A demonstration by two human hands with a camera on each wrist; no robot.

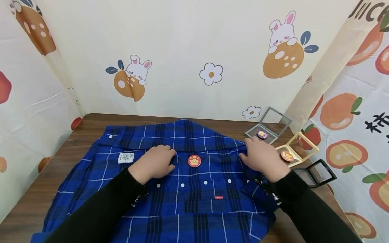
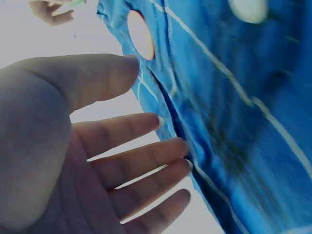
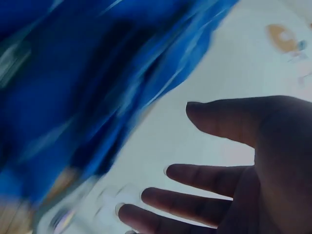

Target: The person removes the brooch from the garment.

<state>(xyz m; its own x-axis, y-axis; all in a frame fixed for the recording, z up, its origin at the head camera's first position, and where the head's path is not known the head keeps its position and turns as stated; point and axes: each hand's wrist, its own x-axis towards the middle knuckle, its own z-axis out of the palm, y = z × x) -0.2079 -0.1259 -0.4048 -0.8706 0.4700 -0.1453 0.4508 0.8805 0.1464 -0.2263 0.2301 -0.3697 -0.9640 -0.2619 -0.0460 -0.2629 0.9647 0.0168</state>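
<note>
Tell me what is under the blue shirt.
The brown tabletop shows around the blue shirt, which lies on it; anything else underneath is covered by the cloth.

Back wall (image 1: 179, 37): cream, printed with rabbits (image 1: 283, 33) hugging brown spotted fruits (image 1: 284, 60), and white flowers (image 1: 211, 74). Left wall (image 1: 30, 118): pale. Right wall (image 1: 372, 91): white, orange-and-red fruit print (image 1: 338, 111), dark lettering (image 1: 369, 10). Table (image 1: 91, 130): brown wood-grain top.

On the right-hand wall cloth (image 1: 358, 81) you can read "JUIC", the next letter running off the edge; the dark characters lower down are cut off for you too. On your shirt (image 1: 188, 182), the print on the white label (image 1: 126, 158), round red badge (image 1: 194, 161) and small red tag (image 1: 218, 197) is too small to read.
</note>
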